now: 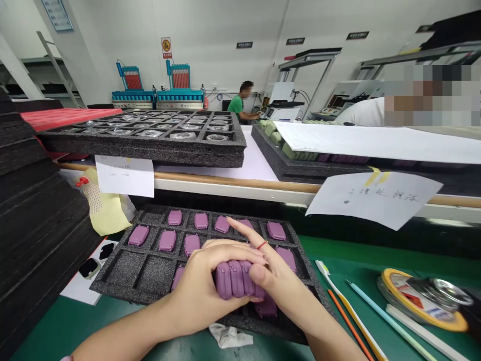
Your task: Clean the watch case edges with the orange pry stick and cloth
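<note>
My left hand (203, 281) is wrapped round a row of several purple watch cases (235, 280) pressed side by side above the foam tray. My right hand (268, 268) meets the row at its right end, its thumb against the cases and its index finger stretched out to the upper left. The right hand's other fingers are largely hidden. Beneath both hands is a black foam tray (124, 265) with square pockets. Single purple cases, such as one watch case (167, 240) at the left, lie in many pockets. Two pockets at the front left hold nothing.
Right of the tray lie a toothbrush (349, 311), an orange stick (349, 318), a light-blue pen-like tool (391, 316) and a tape roll (421, 301). Stacked black foam (33, 225) rises at the left. A shelf edge (233, 185) crosses behind; a co-worker (361, 110) is at the right.
</note>
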`<state>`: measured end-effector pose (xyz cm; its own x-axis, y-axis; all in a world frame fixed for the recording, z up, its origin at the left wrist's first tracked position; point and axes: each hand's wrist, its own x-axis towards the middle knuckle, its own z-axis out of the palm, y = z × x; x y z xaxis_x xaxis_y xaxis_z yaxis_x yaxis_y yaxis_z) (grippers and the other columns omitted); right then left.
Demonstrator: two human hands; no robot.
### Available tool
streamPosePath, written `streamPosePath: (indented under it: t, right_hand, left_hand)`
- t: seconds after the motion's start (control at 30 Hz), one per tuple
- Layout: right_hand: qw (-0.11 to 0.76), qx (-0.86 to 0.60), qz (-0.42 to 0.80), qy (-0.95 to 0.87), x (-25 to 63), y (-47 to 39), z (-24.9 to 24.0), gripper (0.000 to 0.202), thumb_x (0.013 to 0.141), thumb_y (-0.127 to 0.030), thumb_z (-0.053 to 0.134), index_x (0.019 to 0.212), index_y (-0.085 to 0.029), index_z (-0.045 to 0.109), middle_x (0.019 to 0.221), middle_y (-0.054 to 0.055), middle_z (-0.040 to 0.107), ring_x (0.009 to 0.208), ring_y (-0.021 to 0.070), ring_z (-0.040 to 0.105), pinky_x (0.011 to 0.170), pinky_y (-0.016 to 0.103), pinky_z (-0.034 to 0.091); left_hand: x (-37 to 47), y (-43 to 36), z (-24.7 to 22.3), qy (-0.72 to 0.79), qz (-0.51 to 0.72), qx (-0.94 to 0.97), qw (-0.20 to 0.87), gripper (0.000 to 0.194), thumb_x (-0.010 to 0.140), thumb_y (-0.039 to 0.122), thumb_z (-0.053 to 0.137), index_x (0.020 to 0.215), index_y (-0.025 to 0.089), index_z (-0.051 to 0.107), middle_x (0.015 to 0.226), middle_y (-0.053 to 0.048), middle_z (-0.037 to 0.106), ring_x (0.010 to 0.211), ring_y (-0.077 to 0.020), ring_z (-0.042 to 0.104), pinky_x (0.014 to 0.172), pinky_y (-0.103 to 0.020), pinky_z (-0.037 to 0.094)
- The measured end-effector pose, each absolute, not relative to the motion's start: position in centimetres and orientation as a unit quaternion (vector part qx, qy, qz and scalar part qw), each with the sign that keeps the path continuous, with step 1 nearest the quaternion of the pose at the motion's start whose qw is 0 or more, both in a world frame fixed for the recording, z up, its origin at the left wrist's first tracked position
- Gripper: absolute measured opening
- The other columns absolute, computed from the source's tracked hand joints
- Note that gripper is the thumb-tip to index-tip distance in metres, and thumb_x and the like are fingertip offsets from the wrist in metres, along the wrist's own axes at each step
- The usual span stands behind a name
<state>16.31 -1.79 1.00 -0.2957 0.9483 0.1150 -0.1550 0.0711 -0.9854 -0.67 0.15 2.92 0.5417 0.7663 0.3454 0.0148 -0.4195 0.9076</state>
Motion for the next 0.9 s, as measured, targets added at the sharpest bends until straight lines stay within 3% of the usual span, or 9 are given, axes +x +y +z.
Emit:
streamPosePath:
  t: [0.13,0.2,0.37,0.43,0.5,0.57,0.6,0.67,0.9]
  right_hand:
    - [0.475,-0.404,0.542,-0.563,15.9,-2.1,1.9,0.113,0.058,-0.047,0.094,0.153,-0.024,0.037,0.135,0.013,0.065,0.129,0.0319,0.061,0.109,0.047,0.049]
    - [0.486,-0.42,0.506,-0.576,15.8,-2.3,2.0,0.116,0.056,-0.034,0.096,0.154,-0.027,0.035,0.14,0.012,0.062,0.127,0.0307,0.062,0.105,0.044,0.053]
    - [0.532,-0.402,0.415,-0.619,15.8,-2.5,1.9,0.118,0.066,-0.021,0.092,0.159,-0.032,0.02,0.111,0.006,0.076,0.1,0.0259,0.074,0.096,0.044,0.059]
    - [0.551,-0.391,0.357,-0.645,15.9,-2.5,1.7,0.118,0.068,-0.019,0.091,0.159,-0.034,0.019,0.112,0.003,0.076,0.105,0.0248,0.073,0.104,0.044,0.055]
    - [0.558,-0.384,0.301,-0.671,16.0,-2.4,1.6,0.116,0.07,-0.018,0.09,0.159,-0.037,0.019,0.117,0.001,0.075,0.112,0.0236,0.071,0.11,0.043,0.051]
    - [0.558,-0.373,0.269,-0.691,16.0,-2.2,1.4,0.111,0.073,-0.018,0.087,0.159,-0.041,0.02,0.121,0.0,0.073,0.117,0.0225,0.069,0.113,0.042,0.048]
    - [0.558,-0.365,0.264,-0.697,16.0,-2.1,1.4,0.109,0.075,-0.018,0.086,0.158,-0.041,0.02,0.122,-0.001,0.073,0.119,0.0222,0.068,0.114,0.042,0.048]
    - [0.558,-0.354,0.266,-0.702,16.0,-2.0,1.3,0.105,0.078,-0.018,0.084,0.159,-0.04,0.02,0.123,0.0,0.073,0.12,0.0222,0.068,0.114,0.041,0.049]
    - [0.532,-0.362,0.287,-0.71,16.4,-1.8,1.4,0.107,0.08,-0.017,0.082,0.161,-0.034,0.015,0.126,0.004,0.073,0.117,0.0226,0.069,0.104,0.037,0.057]
  left_hand:
    - [-0.6,0.2,2.7,0.226,0.393,0.767,0.454,0.024,0.082,0.019,0.077,0.105,0.025,0.075,0.115,-0.006,0.072,0.119,-0.0251,0.061,0.11,-0.038,0.042]
    - [-0.8,0.2,2.6,0.243,0.371,0.774,0.452,0.036,0.082,0.02,0.077,0.117,0.027,0.071,0.131,-0.008,0.063,0.13,-0.0274,0.053,0.113,-0.039,0.041]
    - [-1.4,0.0,2.6,0.308,0.328,0.733,0.51,0.118,0.069,0.022,0.089,0.158,0.043,0.016,0.169,-0.005,0.01,0.154,-0.0334,0.017,0.122,-0.05,0.026]
    - [-1.3,0.1,2.8,0.3,0.304,0.659,0.618,0.14,0.06,0.025,0.095,0.158,0.045,-0.003,0.168,-0.008,0.013,0.152,-0.0344,0.023,0.119,-0.052,0.032]
    - [-1.1,0.3,3.1,0.261,0.283,0.581,0.717,0.127,0.063,0.026,0.094,0.159,0.038,0.012,0.156,-0.013,0.041,0.141,-0.0332,0.045,0.111,-0.049,0.042]
    - [-0.8,0.6,3.4,0.226,0.27,0.538,0.766,0.079,0.071,0.027,0.089,0.141,0.025,0.052,0.126,-0.011,0.065,0.119,-0.0286,0.063,0.102,-0.042,0.049]
    - [-0.7,0.8,3.5,0.218,0.269,0.531,0.773,0.056,0.072,0.027,0.088,0.123,0.02,0.065,0.112,-0.008,0.069,0.109,-0.0254,0.066,0.098,-0.038,0.051]
    - [-0.6,1.0,3.6,0.221,0.272,0.523,0.777,0.031,0.072,0.024,0.088,0.097,0.017,0.071,0.093,-0.003,0.07,0.092,-0.0189,0.067,0.09,-0.031,0.052]
    - [-0.5,1.1,3.5,0.227,0.277,0.491,0.794,0.032,0.069,0.019,0.089,0.093,0.016,0.07,0.086,0.0,0.068,0.08,-0.0125,0.062,0.081,-0.025,0.051]
